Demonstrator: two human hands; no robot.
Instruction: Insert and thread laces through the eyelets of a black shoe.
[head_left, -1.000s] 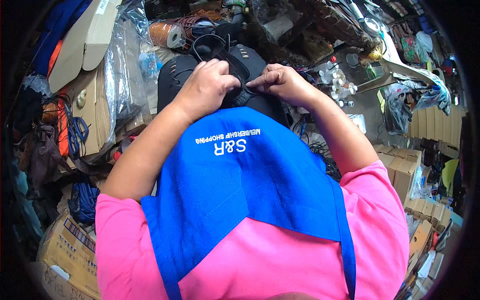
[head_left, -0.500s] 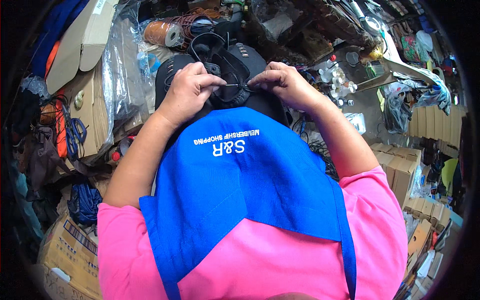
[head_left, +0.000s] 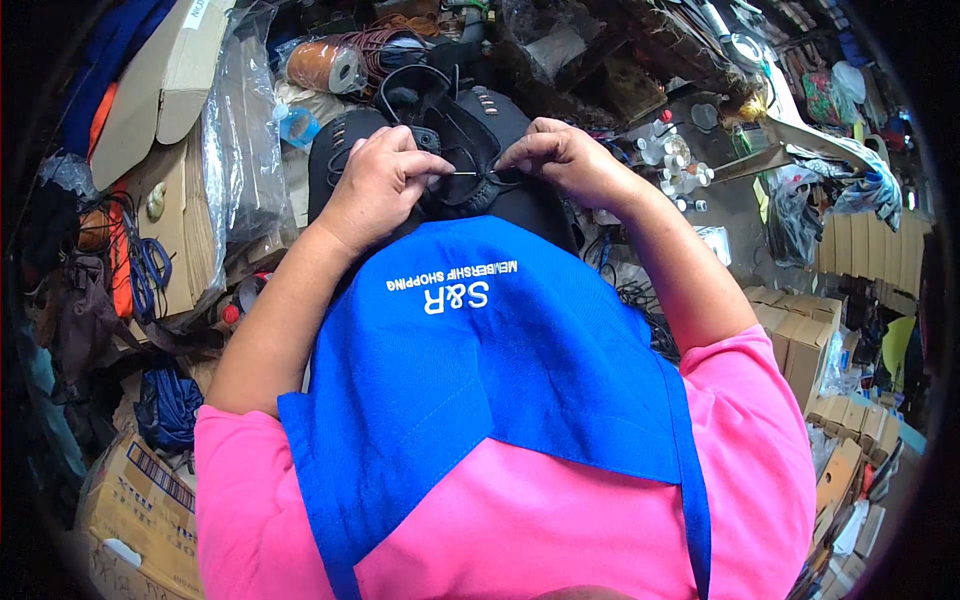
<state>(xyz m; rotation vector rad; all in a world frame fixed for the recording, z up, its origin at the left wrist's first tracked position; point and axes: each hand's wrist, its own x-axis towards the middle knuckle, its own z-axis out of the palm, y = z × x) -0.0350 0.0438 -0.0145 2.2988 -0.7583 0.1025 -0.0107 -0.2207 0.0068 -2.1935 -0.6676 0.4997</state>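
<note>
A black, leather-like piece with curved straps point(head_left: 470, 125) lies on a dark padded surface point(head_left: 510, 115) in front of me. My left hand point(head_left: 388, 178) pinches one end of a thin, shiny needle point(head_left: 465, 173), which points right toward a thick black rolled edge point(head_left: 482, 190) on the piece. On the other side of that edge, my right hand point(head_left: 565, 162) is closed, thumb and forefinger together. What it pinches is too small to make out. A dark loop hangs just below its fingertips.
Beyond the work lie an orange spool point(head_left: 325, 67) and coiled brown cord point(head_left: 385, 50). Cardboard sheets point(head_left: 185, 215) and blue-handled scissors point(head_left: 152, 270) are at left. Small bottles point(head_left: 680, 165) crowd the right, with stacked tan boxes point(head_left: 800, 335) nearer me.
Both hands stay almost in place. My right fingertips have shifted very slightly, and the needle shows more plainly between the hands.
</note>
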